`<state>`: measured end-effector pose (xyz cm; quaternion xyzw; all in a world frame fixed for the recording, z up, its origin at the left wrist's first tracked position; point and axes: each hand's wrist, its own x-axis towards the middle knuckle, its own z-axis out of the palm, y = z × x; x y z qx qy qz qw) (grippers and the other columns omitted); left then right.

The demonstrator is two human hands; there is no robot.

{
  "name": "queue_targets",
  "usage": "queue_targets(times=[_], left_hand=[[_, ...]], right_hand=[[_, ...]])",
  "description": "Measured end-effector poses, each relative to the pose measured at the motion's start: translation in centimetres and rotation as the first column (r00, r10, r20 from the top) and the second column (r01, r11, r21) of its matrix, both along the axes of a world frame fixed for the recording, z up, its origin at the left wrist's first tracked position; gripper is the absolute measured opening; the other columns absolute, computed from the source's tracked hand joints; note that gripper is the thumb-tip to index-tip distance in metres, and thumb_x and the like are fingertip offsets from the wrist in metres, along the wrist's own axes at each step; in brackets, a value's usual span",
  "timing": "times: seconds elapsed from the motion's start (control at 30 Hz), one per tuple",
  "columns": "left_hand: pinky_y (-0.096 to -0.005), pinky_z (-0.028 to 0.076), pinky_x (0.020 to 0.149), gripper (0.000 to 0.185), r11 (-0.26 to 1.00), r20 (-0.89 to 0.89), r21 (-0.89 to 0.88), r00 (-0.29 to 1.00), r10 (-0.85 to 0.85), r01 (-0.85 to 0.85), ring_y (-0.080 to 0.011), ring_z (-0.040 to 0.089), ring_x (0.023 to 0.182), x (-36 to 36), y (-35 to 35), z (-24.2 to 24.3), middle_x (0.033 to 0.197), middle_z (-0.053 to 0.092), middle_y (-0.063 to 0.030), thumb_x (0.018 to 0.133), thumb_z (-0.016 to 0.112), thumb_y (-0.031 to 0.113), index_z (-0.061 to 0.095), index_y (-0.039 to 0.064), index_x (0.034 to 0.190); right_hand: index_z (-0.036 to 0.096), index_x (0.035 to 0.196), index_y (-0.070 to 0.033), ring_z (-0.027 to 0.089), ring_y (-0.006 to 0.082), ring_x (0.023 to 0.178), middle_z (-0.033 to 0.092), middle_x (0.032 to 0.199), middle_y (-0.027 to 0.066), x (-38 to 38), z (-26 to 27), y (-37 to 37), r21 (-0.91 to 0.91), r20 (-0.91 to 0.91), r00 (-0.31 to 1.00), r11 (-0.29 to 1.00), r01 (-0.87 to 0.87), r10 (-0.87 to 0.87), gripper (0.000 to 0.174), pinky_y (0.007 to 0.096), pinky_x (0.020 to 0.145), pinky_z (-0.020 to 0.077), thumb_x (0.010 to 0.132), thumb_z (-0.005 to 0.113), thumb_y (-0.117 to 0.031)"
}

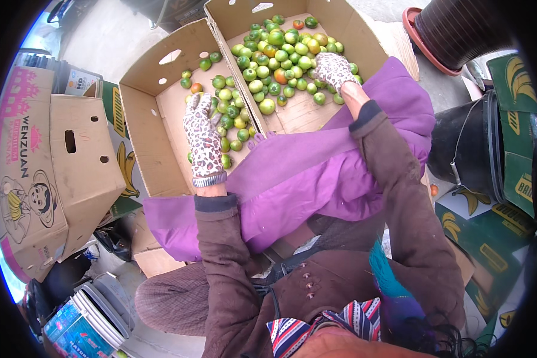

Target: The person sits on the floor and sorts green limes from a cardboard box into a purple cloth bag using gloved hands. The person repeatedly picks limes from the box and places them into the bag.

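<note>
Two open cardboard boxes stand side by side before me, both holding small tomatoes, mostly green with a few orange ones. In the left box (138, 134), my left hand (202, 129), in a leopard-print glove with a metal watch band at the wrist, lies over the tomatoes, its fingers pointing away from me near an orange tomato (196, 87). My right hand (334, 70), gloved alike, reaches into the right box (358, 27) at the right side of a larger pile of green tomatoes (291, 51); its fingertips are partly hidden among them. Whether either hand grips a tomato is unclear.
Purple cloth (295, 170) lies across my lap and over the boxes' near edges. Printed banana cartons (85, 165) stand at the left. A black bucket (463, 147) and green cartons (479, 237) are at the right, below a dark pot with a red saucer (412, 44). Blue-labelled buckets (80, 326) stand lower left.
</note>
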<state>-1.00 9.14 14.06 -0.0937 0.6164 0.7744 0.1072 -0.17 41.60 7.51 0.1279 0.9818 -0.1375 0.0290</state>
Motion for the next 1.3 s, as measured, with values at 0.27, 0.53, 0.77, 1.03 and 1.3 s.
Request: queue_targets(times=[0.27, 0.53, 0.77, 1.03, 1.3], left_hand=[[-0.0310, 0.052, 0.094, 0.033, 0.908, -0.314, -0.401, 0.913, -0.261, 0.122, -0.0190, 0.061, 0.108, 0.0, -1.6, -1.8, 0.120, 0.060, -0.0126, 0.099, 0.049, 0.006, 0.053, -0.004, 0.130], [-0.0283, 0.057, 0.082, 0.031, 0.989, -0.181, 0.056, 0.976, -0.125, 0.137, -0.0195, 0.067, 0.096, 0.2, 0.3, -0.6, 0.111, 0.065, -0.0130, 0.101, 0.049, 0.011, 0.056, -0.005, 0.126], [-0.0280, 0.056, 0.078, 0.036, 0.943, -0.111, -0.006, 0.937, -0.331, 0.332, -0.0185, 0.067, 0.093, 1.5, 2.0, 2.1, 0.117, 0.064, -0.0121, 0.100, 0.051, 0.011, 0.052, -0.004, 0.132], [-0.0301, 0.055, 0.081, 0.039, 0.923, -0.154, 0.147, 0.930, -0.335, 0.356, -0.0202, 0.066, 0.095, 0.7, 1.9, 0.3, 0.115, 0.064, -0.0105, 0.098, 0.053, 0.007, 0.049, -0.004, 0.135], [-0.0280, 0.053, 0.082, 0.043, 0.975, -0.168, -0.221, 0.986, -0.023, -0.015, -0.0144, 0.064, 0.095, -0.9, -1.4, -1.3, 0.113, 0.064, -0.0111, 0.093, 0.062, 0.013, 0.054, -0.004, 0.132]], right_hand=[[0.071, 0.113, -0.013, 0.065, 0.0305, 0.109, 0.070, 0.113, 0.0129, 0.8, -6.9, 0.6, 0.190, 0.259, 0.960, 0.980, 0.054, -0.104, 0.032, 0.0455, 0.092, 0.0481, 0.091, 0.052, -0.024], [0.071, 0.104, -0.009, 0.066, 0.0329, 0.101, 0.070, 0.109, 0.0159, 0.0, -3.3, 0.1, 0.188, 0.114, 0.980, 0.972, 0.141, -0.164, 0.031, 0.0493, 0.082, 0.0499, 0.085, 0.056, -0.030], [0.065, 0.121, -0.015, 0.064, 0.0259, 0.105, 0.068, 0.113, 0.0076, 2.0, 7.9, -10.6, -0.251, -0.579, 0.783, 0.863, -0.438, 0.229, 0.044, 0.0377, 0.089, 0.0508, 0.081, 0.072, -0.034], [0.056, 0.133, -0.009, 0.062, 0.0268, 0.114, 0.064, 0.122, 0.0117, 2.6, 6.9, -12.9, -0.488, -0.659, 0.673, 0.489, -0.723, 0.336, 0.052, 0.0359, 0.096, 0.0496, 0.085, 0.073, -0.019], [0.071, 0.096, -0.005, 0.068, 0.0330, 0.094, 0.071, 0.099, 0.0178, 0.4, 1.4, -1.2, 0.120, 0.247, 0.964, 0.984, -0.131, 0.099, 0.026, 0.0457, 0.080, 0.0536, 0.086, 0.056, -0.025]])
